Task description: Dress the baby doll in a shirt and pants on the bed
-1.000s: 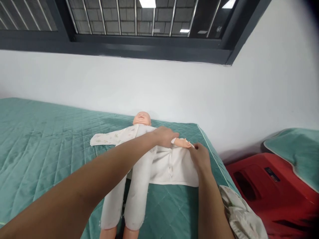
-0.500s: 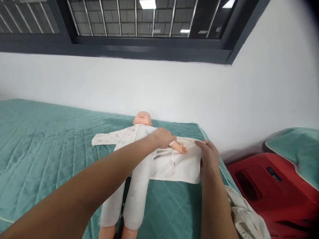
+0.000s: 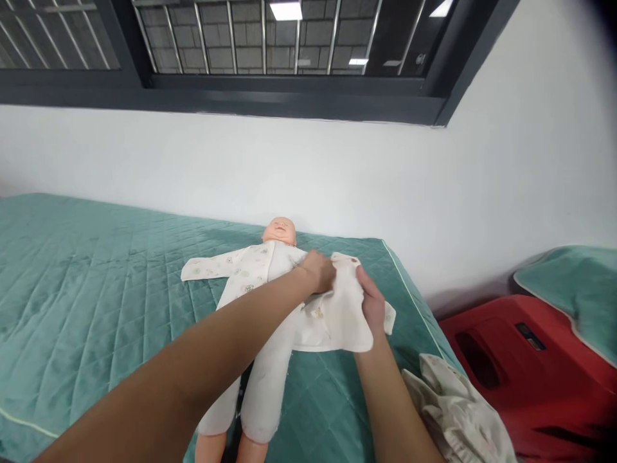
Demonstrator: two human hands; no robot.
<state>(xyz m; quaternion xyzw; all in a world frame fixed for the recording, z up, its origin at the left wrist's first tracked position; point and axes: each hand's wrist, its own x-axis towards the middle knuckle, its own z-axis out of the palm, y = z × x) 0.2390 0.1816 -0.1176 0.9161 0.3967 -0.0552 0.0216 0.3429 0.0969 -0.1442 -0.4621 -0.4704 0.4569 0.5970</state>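
A baby doll [image 3: 280,231] in white clothing lies on its back, head toward the wall. One side of a white printed baby shirt [image 3: 236,267] covers its arm on the left of the view. My left hand [image 3: 318,271] is closed around the doll's other arm, whose small hand is hidden behind the cloth. The shirt's other half is folded over beside the doll. My right hand [image 3: 373,301] grips this half near its edge, fingers partly behind the fabric. A sleeve end sticks out past my right wrist.
The doll lies on a green quilted cover [image 3: 120,257]. A crumpled pale printed cloth [image 3: 463,411] lies by the right edge, beside a red plastic chair or stool [image 3: 525,360]. Green cloth [image 3: 573,289] drapes over the red piece. Behind are a white wall and a barred window.
My right hand has moved left toward my left hand, bringing the shirt's loose half up and over. The doll's small hand, visible before, is now covered. My left hand stays nearly in place.
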